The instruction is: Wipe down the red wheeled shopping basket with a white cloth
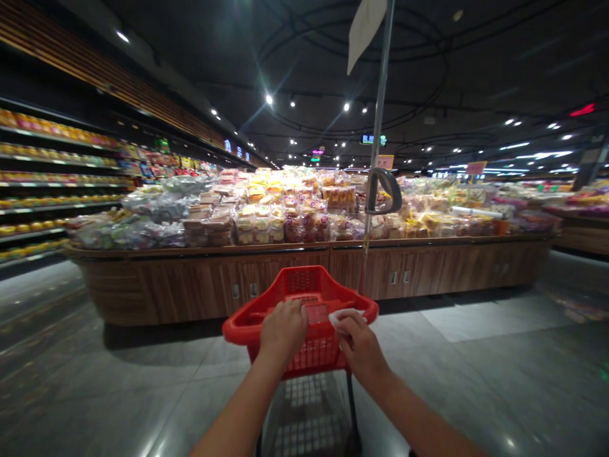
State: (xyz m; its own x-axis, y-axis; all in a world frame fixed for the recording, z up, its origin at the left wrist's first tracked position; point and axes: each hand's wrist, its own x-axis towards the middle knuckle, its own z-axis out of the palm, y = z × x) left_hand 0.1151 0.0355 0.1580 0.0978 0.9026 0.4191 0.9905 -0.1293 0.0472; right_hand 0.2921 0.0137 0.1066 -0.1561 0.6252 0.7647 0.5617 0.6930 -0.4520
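Note:
A red plastic shopping cart basket (304, 282) stands in front of me on a dark frame. My left hand (283, 330) is closed over the near rim of the cart. My right hand (356, 339) grips the same rim to the right, with a small white piece of paper or cloth (340, 315) pinched under its fingers. The basket looks empty from this angle.
A long curved wooden display island (266, 273) piled with packaged baked goods (285, 209) stands just ahead. A metal pole (378, 127) with a sign rises from it. Stocked shelves (52, 184) line the left wall. Grey tiled floor (476, 362) spreads around.

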